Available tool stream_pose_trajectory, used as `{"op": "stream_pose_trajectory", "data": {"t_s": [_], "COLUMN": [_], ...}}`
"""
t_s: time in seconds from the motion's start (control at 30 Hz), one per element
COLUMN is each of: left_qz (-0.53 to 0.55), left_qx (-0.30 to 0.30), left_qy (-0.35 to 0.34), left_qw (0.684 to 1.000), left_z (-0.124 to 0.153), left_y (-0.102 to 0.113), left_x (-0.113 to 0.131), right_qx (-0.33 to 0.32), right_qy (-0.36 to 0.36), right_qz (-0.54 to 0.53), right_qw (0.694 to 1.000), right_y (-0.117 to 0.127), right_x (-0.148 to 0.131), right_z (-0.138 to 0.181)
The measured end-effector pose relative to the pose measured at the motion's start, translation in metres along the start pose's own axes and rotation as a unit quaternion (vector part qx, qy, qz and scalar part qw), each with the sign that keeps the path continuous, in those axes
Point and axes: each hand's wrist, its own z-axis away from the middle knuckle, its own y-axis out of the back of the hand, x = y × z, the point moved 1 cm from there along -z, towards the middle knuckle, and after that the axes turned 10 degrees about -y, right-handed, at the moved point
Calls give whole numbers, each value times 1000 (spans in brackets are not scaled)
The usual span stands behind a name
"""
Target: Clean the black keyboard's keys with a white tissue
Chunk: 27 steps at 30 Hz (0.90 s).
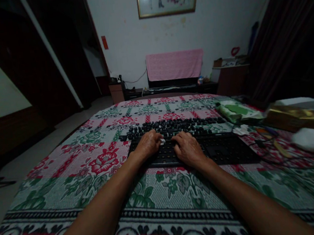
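Observation:
A black keyboard frame (224,149) lies on the flowered tablecloth, much of its face bare of keycaps. Many loose black keycaps (180,124) are spread in a band just behind it. Over the frame's left part, my left hand (149,142) is closed, with a small white tissue (162,141) pinched at the fingertips. My right hand (188,148) is just to the right, above the middle of the frame, its fingers bent inward. Whatever its fingertips hold is too small and dark to make out. A short gap separates the two hands.
On the right are a green-and-white tissue pack (238,111), a crumpled tissue (241,130), a gold box (297,117), a white plastic bag (310,140) and dark cables (279,160). Beyond the table, a pink cloth (175,65) covers a screen by the wall.

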Motion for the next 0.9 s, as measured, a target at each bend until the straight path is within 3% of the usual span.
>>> {"op": "stream_pose_trajectory", "data": {"t_s": [0.13, 0.37, 0.67, 0.9], "left_qz": [-6, -32, -21, -40], "left_qx": [-3, -27, 6, -15], "left_qy": [-27, 3, -26, 5], "left_qw": [1000, 999, 999, 999], "left_z": [-5, -2, -10, -7], "left_y": [-2, 7, -4, 6], "left_x": [10, -3, 13, -8], "right_qx": [-4, 0, -4, -5], "right_qy": [-3, -26, -27, -30], "right_qz": [-6, -37, -24, -22], "right_qw": [1000, 999, 999, 999], "right_y": [0, 0, 3, 3], "right_x": [0, 0, -1, -1], "right_z": [0, 0, 0, 0]}}
